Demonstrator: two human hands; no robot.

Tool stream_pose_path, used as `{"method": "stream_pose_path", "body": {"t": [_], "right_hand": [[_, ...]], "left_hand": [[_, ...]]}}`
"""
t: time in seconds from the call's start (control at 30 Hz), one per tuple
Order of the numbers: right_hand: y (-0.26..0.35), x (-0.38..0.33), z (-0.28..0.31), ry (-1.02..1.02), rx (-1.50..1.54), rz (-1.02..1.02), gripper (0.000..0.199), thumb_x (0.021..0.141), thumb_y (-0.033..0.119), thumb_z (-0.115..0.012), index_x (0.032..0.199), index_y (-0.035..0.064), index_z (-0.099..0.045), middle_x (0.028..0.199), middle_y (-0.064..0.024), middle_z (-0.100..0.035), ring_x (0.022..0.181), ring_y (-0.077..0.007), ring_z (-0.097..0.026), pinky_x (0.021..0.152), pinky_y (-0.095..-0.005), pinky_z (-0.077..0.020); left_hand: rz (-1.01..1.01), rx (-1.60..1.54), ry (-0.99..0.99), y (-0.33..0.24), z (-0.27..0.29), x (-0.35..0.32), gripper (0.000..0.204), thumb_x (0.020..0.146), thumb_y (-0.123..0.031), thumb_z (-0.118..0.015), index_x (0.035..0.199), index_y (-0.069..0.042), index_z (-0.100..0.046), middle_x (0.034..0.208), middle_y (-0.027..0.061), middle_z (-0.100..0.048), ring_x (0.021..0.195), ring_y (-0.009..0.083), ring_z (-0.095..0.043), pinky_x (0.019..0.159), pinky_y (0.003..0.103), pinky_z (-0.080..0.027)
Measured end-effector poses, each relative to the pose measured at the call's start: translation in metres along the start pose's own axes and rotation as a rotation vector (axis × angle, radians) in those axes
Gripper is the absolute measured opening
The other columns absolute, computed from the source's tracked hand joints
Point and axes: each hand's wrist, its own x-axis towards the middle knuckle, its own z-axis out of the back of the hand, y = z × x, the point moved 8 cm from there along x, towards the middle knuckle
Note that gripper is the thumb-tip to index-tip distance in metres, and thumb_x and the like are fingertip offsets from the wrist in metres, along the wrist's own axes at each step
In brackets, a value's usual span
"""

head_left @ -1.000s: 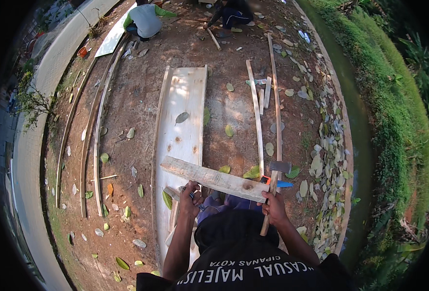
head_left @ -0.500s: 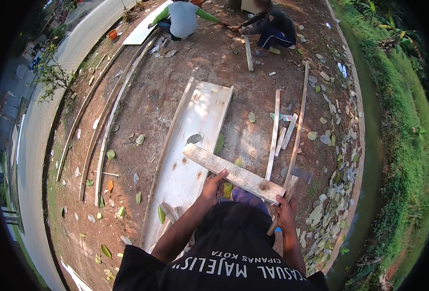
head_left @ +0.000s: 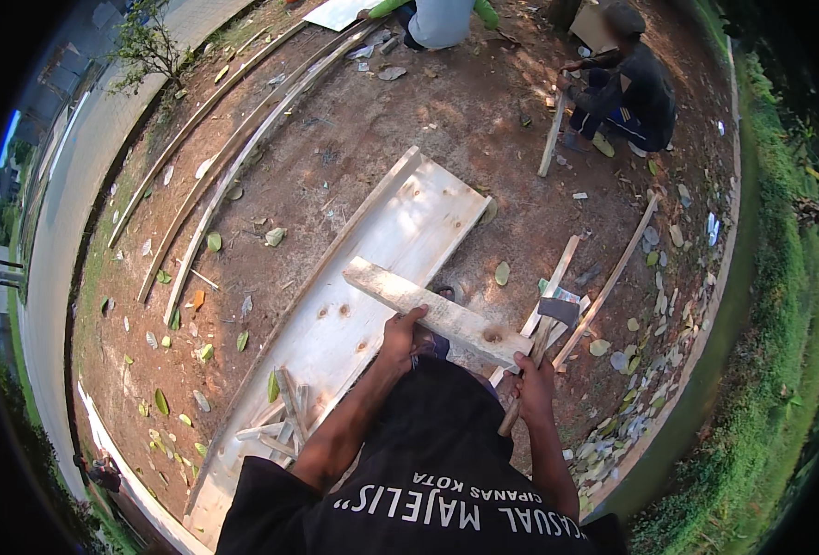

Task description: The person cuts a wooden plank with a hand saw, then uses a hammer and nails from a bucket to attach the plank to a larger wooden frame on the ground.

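A short wooden board (head_left: 442, 316) is held up in front of me, above a long plywood panel with raised side strips (head_left: 386, 231). My left hand (head_left: 398, 340) grips the board's near edge around its middle, the thumb lying on top. At the board's right end, my right hand (head_left: 533, 384) is closed around the wooden handle of a hatchet (head_left: 558, 312), with its fingertips also against the board. The hatchet's dark metal head points up and away from me. Several wood offcuts (head_left: 289, 412) lie on the panel beside my left forearm.
Long timber strips (head_left: 215, 199) lie on the dirt at left, and more strips (head_left: 610, 282) at right. Two people crouch at the back, one in a grey-and-green top (head_left: 442, 23), one in dark clothes (head_left: 627, 92). A ditch edge with fallen leaves runs along the right.
My view has turned, so the panel now lies more slanted and the crouching people appear farther right. Both hands keep hold of the board, and the hatchet stays in my right hand.
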Motion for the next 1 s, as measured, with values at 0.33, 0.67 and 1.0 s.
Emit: {"method": "stream_pose_path", "body": {"t": [0.33,0.67,1.0], "right_hand": [[0.089,0.150,0.017,-0.063,0.079,-0.182,0.029,0.098,0.027,-0.066,0.113,0.0030,-0.059,0.076,-0.0064,-0.064,0.047,-0.0060,-0.042,0.039,-0.0235,-0.0351],[0.077,0.385,0.072,-0.304,0.027,-0.485,0.036,0.096,0.041,-0.068,0.103,0.0059,-0.059,0.075,0.0008,-0.047,0.053,-0.0081,-0.043,0.045,-0.0259,-0.0362],[0.078,0.560,0.038,-0.490,0.239,-0.456,0.037,0.095,0.039,-0.070,0.115,0.0103,-0.057,0.091,-0.0012,-0.058,0.058,-0.0052,-0.040,0.046,-0.0223,-0.0356]], "left_hand": [[0.248,0.230,-0.011,-0.088,-0.130,0.141,0.040,0.090,-0.020,-0.073,0.118,0.007,-0.064,0.096,0.0123,-0.071,0.073,0.0209,-0.066,0.062,0.029,-0.050],[0.048,0.455,-0.257,-0.093,-0.237,0.339,0.034,0.085,-0.014,-0.077,0.110,0.008,-0.070,0.103,0.0180,-0.075,0.089,0.0233,-0.073,0.077,0.033,-0.055],[0.368,0.489,-0.346,-0.065,-0.259,0.559,0.034,0.081,-0.029,-0.080,0.089,0.002,-0.070,0.067,0.0051,-0.059,0.047,0.0132,-0.044,0.042,0.033,-0.032]]}}
